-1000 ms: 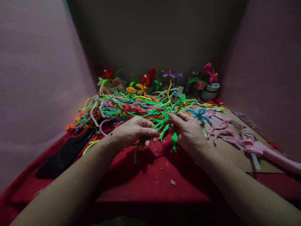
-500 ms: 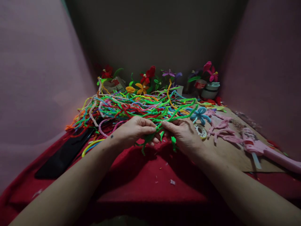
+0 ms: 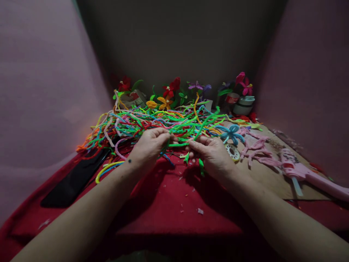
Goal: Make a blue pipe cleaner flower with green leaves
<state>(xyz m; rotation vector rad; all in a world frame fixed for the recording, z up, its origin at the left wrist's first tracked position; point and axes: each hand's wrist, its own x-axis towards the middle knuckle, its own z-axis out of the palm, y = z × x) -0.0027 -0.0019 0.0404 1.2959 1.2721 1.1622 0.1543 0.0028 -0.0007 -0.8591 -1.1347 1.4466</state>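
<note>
Both hands pinch one green pipe cleaner (image 3: 178, 145), stretched level between them just above the red cloth (image 3: 169, 196). My left hand (image 3: 149, 145) is closed on its left end, fingers curled tight. My right hand (image 3: 211, 153) is closed on its right part, and further green pieces stick out below its fingers. Directly behind both hands lies a big tangled heap of pipe cleaners (image 3: 141, 122) in many colours.
Finished pipe-cleaner flowers (image 3: 169, 92) stand along the back, with a jar (image 3: 244, 104) at the back right. A blue flower (image 3: 231, 133), a tape roll (image 3: 232, 151), pink flowers (image 3: 257, 151) and a pink glue gun (image 3: 302, 174) lie on the board at right. A black flat object (image 3: 75, 180) lies left.
My left hand has moved up and left, away from the right hand. The green pipe cleaner, earlier bunched between the hands, is now pulled out straight.
</note>
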